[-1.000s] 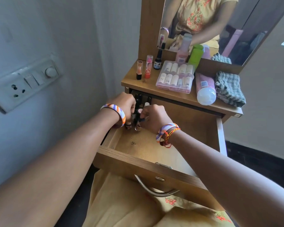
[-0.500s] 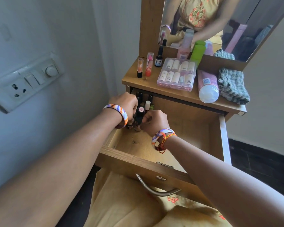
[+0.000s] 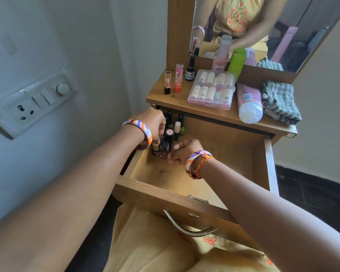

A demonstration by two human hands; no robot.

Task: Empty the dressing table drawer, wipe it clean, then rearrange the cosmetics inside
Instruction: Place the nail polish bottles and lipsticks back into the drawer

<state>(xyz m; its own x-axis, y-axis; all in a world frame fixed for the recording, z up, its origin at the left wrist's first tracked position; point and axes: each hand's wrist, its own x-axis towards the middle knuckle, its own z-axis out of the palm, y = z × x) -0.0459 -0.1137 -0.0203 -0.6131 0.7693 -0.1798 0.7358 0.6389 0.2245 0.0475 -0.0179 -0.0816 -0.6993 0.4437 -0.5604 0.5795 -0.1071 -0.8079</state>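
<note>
The wooden drawer (image 3: pixel 165 195) stands pulled out, its floor mostly bare. Several cosmetics are upright in its back left corner: a black lipstick with a pink top (image 3: pixel 169 132), a white-capped tube (image 3: pixel 177 127), a green item (image 3: pixel 182 130), a gold-capped bottle (image 3: pixel 155 147) and a small dark bottle (image 3: pixel 164 149). My left hand (image 3: pixel 150 122) reaches down into this cluster, fingers curled round a dark tube that it mostly hides. My right hand (image 3: pixel 184 152) sits low in the drawer and pinches the small dark bottle at its base.
On the tabletop are two lipsticks (image 3: pixel 167 82), a black bottle (image 3: pixel 190 69), a clear box of small tubes (image 3: pixel 212 89), a pink bottle lying down (image 3: pixel 248 103), a green bottle (image 3: pixel 236 62) and a folded grey cloth (image 3: pixel 280 102). A switchboard (image 3: pixel 29 103) is on the left wall.
My right hand has drawn back toward the drawer front and lower. The gold-capped and small dark bottles now show at the front of the cluster. My left hand stays on the cluster.
</note>
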